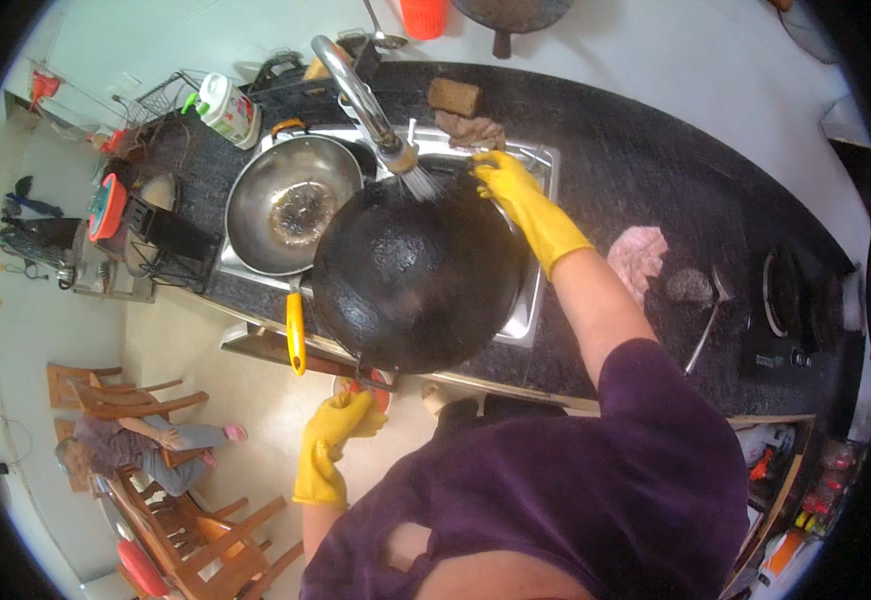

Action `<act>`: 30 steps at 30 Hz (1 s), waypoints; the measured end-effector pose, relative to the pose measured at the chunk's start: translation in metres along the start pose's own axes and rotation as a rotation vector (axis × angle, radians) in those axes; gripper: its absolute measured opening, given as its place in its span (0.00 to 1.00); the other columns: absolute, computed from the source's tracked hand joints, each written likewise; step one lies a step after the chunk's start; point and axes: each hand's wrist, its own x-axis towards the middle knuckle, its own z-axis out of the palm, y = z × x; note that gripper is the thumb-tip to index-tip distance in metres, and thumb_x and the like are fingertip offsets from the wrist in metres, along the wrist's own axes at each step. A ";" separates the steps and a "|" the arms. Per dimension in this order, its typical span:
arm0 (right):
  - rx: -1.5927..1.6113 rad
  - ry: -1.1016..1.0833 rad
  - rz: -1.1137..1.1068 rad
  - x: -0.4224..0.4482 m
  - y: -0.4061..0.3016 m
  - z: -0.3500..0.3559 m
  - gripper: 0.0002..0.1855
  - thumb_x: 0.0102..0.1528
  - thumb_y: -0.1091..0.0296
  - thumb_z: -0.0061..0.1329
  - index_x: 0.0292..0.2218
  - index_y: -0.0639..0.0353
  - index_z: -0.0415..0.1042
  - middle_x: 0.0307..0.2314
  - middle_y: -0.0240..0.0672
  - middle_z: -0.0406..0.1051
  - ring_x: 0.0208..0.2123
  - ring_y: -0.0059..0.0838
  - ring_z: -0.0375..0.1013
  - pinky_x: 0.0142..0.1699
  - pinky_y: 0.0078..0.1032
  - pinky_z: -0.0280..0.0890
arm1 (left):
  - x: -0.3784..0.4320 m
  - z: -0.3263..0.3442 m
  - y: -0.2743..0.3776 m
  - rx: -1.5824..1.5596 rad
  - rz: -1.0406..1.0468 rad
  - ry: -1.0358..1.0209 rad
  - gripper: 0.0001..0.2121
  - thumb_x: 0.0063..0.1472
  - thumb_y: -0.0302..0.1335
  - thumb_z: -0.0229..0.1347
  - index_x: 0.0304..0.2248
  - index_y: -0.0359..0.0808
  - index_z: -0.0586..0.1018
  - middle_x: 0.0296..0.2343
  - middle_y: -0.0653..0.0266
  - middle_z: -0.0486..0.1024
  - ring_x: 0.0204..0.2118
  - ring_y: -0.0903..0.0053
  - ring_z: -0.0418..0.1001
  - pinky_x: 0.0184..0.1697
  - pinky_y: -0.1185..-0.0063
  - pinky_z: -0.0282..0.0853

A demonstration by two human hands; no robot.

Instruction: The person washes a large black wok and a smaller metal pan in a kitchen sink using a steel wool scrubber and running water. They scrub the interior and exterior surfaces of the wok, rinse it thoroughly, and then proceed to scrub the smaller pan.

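Observation:
A large black wok lies tilted over the steel sink, its dark surface wet. Water runs onto its far part from the chrome faucet. In a yellow rubber glove, my right hand has its fingers curled at the wok's far edge, where a handle seems to be; the grip is partly hidden. My left hand, gloved alike, is curled just below the wok's near loop handle. Whether it touches that handle is unclear. To the left sits a steel frying pan with a yellow handle.
A brown sponge and a crumpled cloth lie behind the sink. Right of it are a pink cloth, a steel scrubber and a ladle. A pump bottle stands back left. A person sits on a wooden chair.

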 end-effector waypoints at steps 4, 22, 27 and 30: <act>0.313 0.081 0.030 -0.006 -0.027 -0.009 0.14 0.64 0.73 0.48 0.51 0.63 0.69 0.39 0.45 0.76 0.33 0.34 0.78 0.33 0.27 0.77 | -0.019 -0.030 0.083 0.324 0.254 0.180 0.18 0.68 0.41 0.54 0.44 0.32 0.79 0.32 0.56 0.83 0.34 0.71 0.83 0.41 0.77 0.78; 0.945 -0.113 0.302 -0.154 -0.042 -0.043 0.20 0.67 0.62 0.44 0.55 0.65 0.70 0.48 0.52 0.74 0.32 0.38 0.82 0.30 0.25 0.81 | 0.013 -0.104 0.210 0.117 0.772 0.430 0.22 0.70 0.38 0.50 0.54 0.29 0.75 0.41 0.57 0.82 0.43 0.75 0.77 0.50 0.78 0.70; 0.975 -0.400 0.410 -0.177 -0.085 0.045 0.24 0.68 0.63 0.43 0.59 0.66 0.64 0.51 0.54 0.71 0.34 0.36 0.81 0.33 0.25 0.81 | 0.007 -0.167 0.228 0.136 0.903 0.536 0.22 0.70 0.37 0.49 0.56 0.30 0.74 0.45 0.56 0.80 0.46 0.75 0.78 0.51 0.78 0.69; 1.070 -0.514 0.484 -0.162 -0.109 0.110 0.23 0.68 0.64 0.41 0.59 0.66 0.64 0.52 0.56 0.70 0.37 0.42 0.80 0.38 0.30 0.82 | 0.013 -0.205 0.266 0.309 1.002 0.703 0.20 0.71 0.34 0.48 0.56 0.31 0.74 0.47 0.56 0.80 0.50 0.73 0.77 0.55 0.78 0.68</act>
